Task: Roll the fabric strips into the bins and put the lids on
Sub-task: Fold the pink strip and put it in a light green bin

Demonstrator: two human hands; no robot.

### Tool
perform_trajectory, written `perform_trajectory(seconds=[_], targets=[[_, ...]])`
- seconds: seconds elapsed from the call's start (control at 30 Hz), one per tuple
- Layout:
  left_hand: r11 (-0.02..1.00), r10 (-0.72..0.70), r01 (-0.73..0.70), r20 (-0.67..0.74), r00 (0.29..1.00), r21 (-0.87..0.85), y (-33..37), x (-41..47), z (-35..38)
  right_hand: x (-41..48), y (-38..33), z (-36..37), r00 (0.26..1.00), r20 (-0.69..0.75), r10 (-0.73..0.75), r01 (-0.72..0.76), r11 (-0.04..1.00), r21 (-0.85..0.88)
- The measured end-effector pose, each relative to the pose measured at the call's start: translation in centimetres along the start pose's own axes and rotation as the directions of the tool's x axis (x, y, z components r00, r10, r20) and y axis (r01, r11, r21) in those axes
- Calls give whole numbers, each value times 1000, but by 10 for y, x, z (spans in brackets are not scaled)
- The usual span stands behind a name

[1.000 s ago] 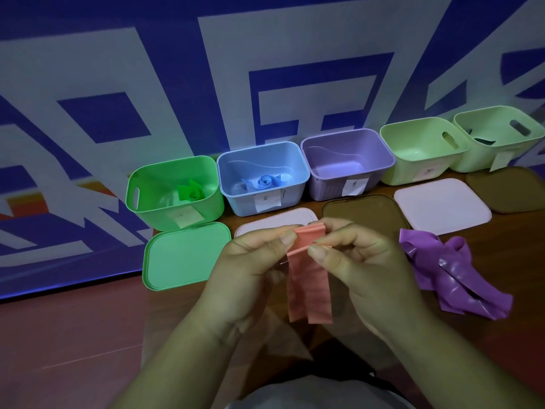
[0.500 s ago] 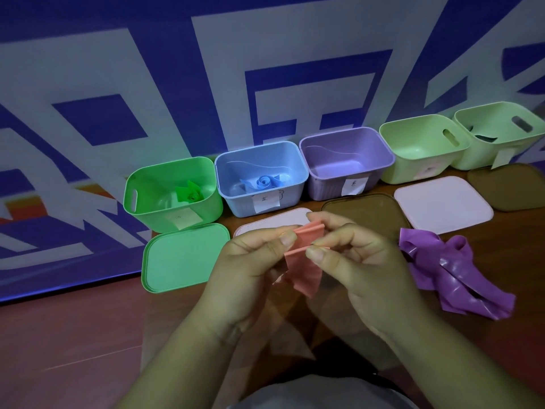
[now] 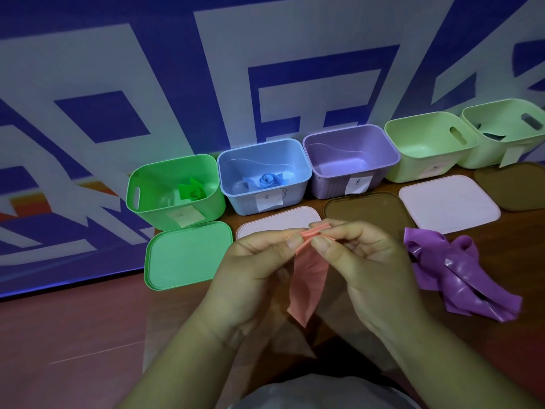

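Note:
A pink fabric strip (image 3: 308, 278) hangs between my hands above the table. My left hand (image 3: 253, 270) and my right hand (image 3: 365, 261) both pinch its rolled top edge with thumb and fingertips. A crumpled purple strip (image 3: 460, 276) lies on the table to the right. Along the wall stand open bins: green bin (image 3: 147, 202) with a green roll (image 3: 193, 191), blue bin (image 3: 236, 199) with a blue roll (image 3: 267, 180), an empty purple bin (image 3: 380, 175), and two pale green bins (image 3: 413, 172) (image 3: 483, 160).
Lids lie in front of the bins: a green lid (image 3: 185, 255), a pink lid (image 3: 277, 222) partly behind my hands, a brown lid (image 3: 365, 206), a second pink lid (image 3: 448, 202) and another brown lid (image 3: 513, 187). A blue-and-white patterned wall rises behind.
The hanging tail of the pink strip swung up short half a second ago and now hangs longer again, twisted. My fingers have turned the top edge into a tighter fold.

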State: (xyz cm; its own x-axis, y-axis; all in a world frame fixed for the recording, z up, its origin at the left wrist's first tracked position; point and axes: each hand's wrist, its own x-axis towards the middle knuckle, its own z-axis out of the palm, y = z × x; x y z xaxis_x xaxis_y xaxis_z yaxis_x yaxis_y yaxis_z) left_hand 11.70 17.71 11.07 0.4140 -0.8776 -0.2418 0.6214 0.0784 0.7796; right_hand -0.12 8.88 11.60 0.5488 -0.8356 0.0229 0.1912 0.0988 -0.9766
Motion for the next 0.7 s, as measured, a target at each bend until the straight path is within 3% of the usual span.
perform_trajectory(seconds=[0.17,0.4,0.53,0.7], targets=[[997,-8,13,-77,997,72,-2,2,-3,0,2,2,998,-56,26,-28,999,-25],[985,49,-40,-52,997,166,-1,2,-8,2,2,-1,994,-97,51,-58,996,-72],[897,185,-166,-6,983,409,0,1,-7,3,1,-3,994,-85,64,-72,993,-95],[806,284,-233,-10,959,544,0,3,1,8,-2,-17,998,7,60,-56,968,-244]])
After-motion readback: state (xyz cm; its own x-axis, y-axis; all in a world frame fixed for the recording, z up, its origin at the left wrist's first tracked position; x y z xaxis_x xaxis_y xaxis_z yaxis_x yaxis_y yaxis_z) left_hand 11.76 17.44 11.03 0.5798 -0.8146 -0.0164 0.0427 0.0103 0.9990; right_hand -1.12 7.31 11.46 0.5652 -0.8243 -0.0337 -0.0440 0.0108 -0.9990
